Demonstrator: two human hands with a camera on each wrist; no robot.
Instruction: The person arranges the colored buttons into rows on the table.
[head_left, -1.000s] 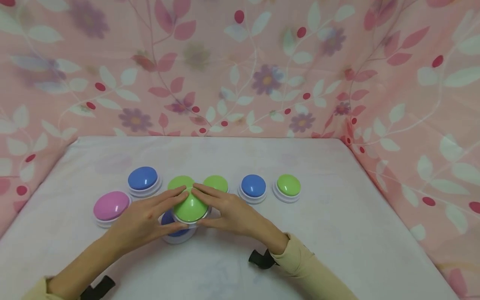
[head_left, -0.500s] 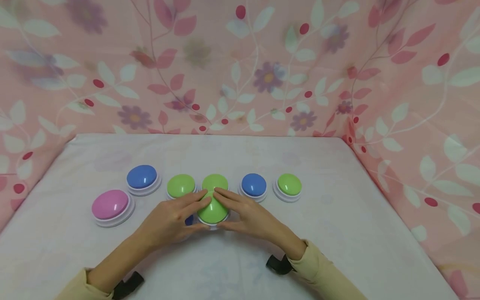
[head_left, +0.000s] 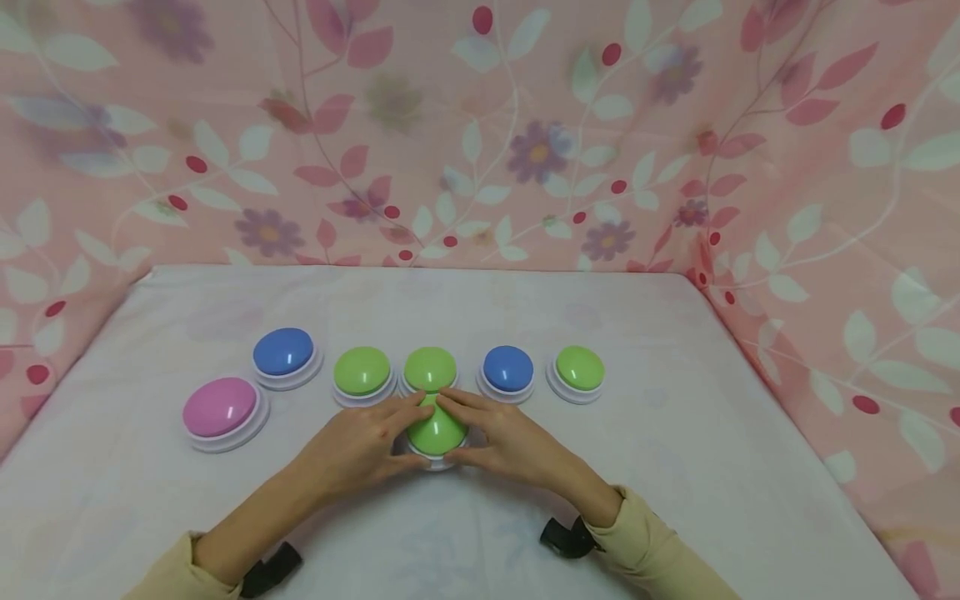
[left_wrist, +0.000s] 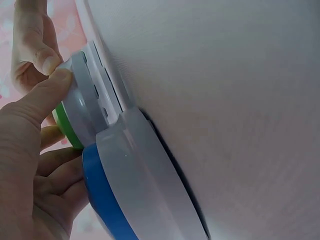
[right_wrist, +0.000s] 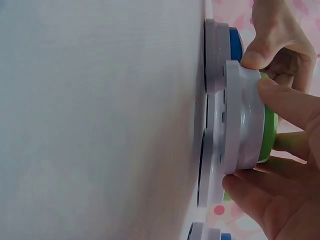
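Note:
My left hand [head_left: 356, 446] and my right hand [head_left: 517, 442] together hold a push button with a green dome [head_left: 437, 429] and a white base. Thumbs are at its near side and the fingers wrap its far side. In the right wrist view its base [right_wrist: 240, 120] shows close over the cloth, overlapping the buttons behind. Just beyond it is another green button [head_left: 430, 368]. A blue button [left_wrist: 107, 192] lies beside the left hand's fingers in the left wrist view; in the head view that hand hides it.
Along the row stand a green button [head_left: 362, 372] to the left, and a blue button [head_left: 508, 368] and a green button [head_left: 580, 367] to the right. Farther left are a pink button [head_left: 220, 407] and a blue button [head_left: 283, 352]. White cloth [head_left: 712, 483] covers the table; floral fabric [head_left: 450, 133] hangs behind.
Both hands have carried the green button to the right, from over the near blue button to in front of the middle green one. The near blue button has become hidden behind the left hand.

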